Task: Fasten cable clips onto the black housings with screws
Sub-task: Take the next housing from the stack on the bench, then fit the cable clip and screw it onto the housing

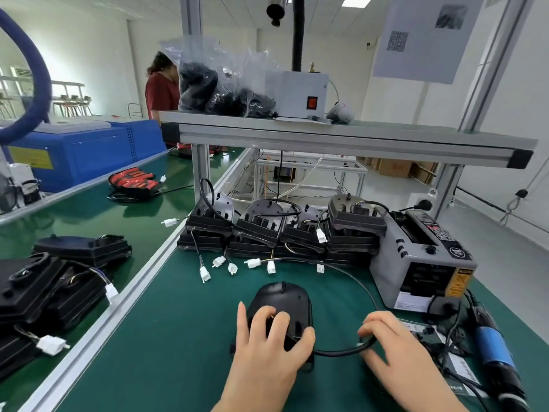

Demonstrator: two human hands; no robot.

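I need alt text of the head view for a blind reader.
A person's left hand grips a rounded black plastic housing on a green mat, while the right hand holds its thin black cable. More black housings are stacked behind; a grey tape dispenser stands at right.

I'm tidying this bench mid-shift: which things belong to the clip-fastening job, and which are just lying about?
In the job: black housing under the left hand, its cable held by the right hand, stacked housings, blue screwdriver.
Lying about: tape dispenser, grey switch box, blue machine.
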